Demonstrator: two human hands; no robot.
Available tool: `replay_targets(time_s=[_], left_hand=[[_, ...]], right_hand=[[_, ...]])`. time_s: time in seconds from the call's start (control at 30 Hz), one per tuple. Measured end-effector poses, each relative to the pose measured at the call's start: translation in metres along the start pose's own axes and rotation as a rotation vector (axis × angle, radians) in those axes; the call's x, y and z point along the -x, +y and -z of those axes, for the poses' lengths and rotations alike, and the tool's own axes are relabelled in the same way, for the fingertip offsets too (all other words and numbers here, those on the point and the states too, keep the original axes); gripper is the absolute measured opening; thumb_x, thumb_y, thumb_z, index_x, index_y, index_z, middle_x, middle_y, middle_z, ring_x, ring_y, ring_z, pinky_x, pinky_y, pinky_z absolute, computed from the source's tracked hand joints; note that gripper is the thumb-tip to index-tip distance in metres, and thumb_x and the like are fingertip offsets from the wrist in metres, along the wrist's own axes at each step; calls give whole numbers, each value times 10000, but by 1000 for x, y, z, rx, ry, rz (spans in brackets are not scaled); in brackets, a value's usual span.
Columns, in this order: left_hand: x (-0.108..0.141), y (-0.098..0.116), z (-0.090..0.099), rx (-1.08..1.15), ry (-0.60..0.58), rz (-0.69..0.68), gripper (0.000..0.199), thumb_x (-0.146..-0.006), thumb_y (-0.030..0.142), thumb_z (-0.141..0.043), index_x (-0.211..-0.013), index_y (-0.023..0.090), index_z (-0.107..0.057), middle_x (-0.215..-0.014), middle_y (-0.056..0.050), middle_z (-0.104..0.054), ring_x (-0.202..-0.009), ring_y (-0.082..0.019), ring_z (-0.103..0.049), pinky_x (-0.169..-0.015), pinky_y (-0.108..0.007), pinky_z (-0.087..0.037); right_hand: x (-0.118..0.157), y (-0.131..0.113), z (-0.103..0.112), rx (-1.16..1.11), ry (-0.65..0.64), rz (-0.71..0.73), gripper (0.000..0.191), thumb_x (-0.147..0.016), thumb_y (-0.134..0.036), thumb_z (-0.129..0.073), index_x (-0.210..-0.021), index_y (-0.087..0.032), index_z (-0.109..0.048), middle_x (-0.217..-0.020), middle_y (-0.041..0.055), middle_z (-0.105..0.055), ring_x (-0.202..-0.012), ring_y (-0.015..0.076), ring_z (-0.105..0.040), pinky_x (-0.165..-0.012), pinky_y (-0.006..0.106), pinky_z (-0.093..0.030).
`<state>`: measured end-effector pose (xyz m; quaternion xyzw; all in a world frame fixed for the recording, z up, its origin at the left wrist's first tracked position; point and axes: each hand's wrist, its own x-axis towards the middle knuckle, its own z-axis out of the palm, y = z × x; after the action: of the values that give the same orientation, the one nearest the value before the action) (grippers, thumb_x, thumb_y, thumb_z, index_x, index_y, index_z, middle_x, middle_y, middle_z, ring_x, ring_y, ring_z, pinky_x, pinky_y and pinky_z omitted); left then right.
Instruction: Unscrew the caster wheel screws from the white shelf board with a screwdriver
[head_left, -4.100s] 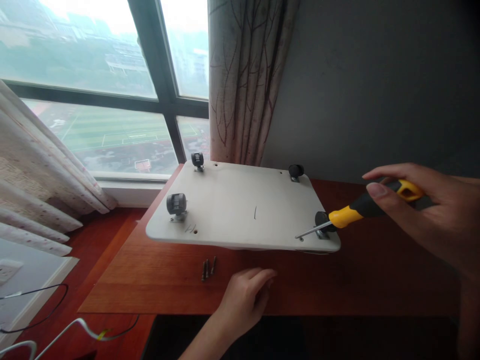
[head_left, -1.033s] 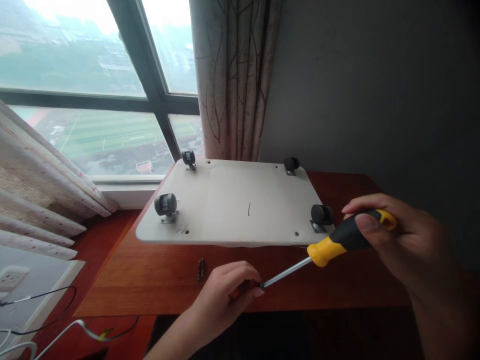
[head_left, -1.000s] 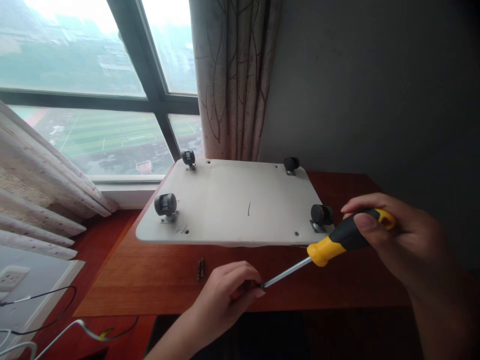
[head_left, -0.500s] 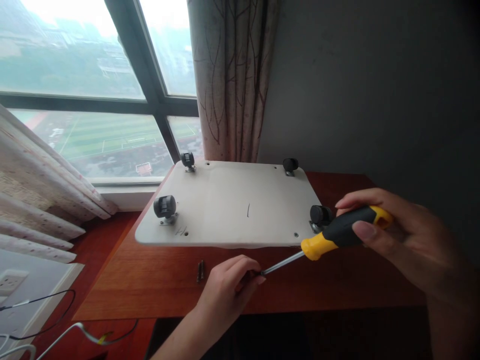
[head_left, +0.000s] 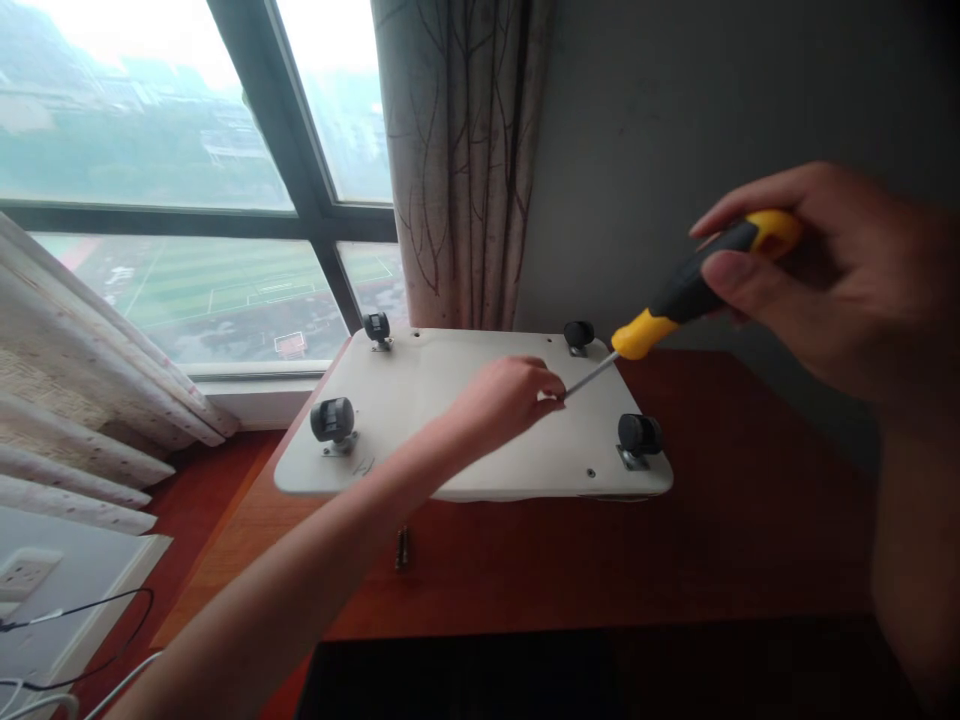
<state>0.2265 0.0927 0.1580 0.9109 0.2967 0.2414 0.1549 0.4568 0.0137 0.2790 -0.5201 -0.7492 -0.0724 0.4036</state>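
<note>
A yellow-and-black screwdriver (head_left: 701,278) is gripped by its handle in my right hand (head_left: 832,270), raised at the right with the shaft slanting down to the left. The fingers of my left hand (head_left: 517,393) are pinched together at the shaft's tip, above the white board (head_left: 420,400). Whatever small piece sits at the tip is hidden by those fingers. Black casters stand up at the board's corners, among them the near right caster (head_left: 640,434) and the far right caster (head_left: 578,335). A screw hole (head_left: 590,473) shows near the front right corner.
The board lies on a reddish wooden table (head_left: 525,570). Two screws (head_left: 402,550) rest near its front side. Behind are a window, a curtain (head_left: 457,160) and a grey wall. Cables (head_left: 82,680) and a wall socket (head_left: 28,575) are at the lower left.
Both hands have moved up and away from me with the screwdriver. My left hand has gone from in front of the board to over it; the shaft tip stays at its fingers.
</note>
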Motion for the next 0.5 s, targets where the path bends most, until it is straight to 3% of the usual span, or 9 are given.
replay_targets(time_s=[0.13,0.23,0.5], left_hand=[[-67,-47,-8,-87,36,122,89,-846,211,-749,-898,207,-821,-880,-57,-747,-817,-200,-682,-708,-272,-476],[-101,-72,-19,-90,66,208,128,-841,216,-734,-927,210,-829,-873,-65,-755,-852,-220,-685,-726,-287,-481],[-135,-93,-45,-59,61,322,162,-838,238,-726,-955,203,-832,-941,-87,-768,-891,-230,-685,-745,-295,-486]], right_hand=[[-40,15,-31,48,-70,66,219,-888,-369,-702,-1100,-316,-698,-888,-7,-695,-747,205,-683,-701,374,-537],[-70,32,-55,96,-94,71,202,-863,-310,-714,-1061,-268,-714,-885,10,-703,-739,189,-649,-707,346,-516],[-114,63,-92,129,-226,-4,240,-901,-315,-664,-1111,-206,-704,-1044,60,-731,-865,186,-655,-834,315,-499]])
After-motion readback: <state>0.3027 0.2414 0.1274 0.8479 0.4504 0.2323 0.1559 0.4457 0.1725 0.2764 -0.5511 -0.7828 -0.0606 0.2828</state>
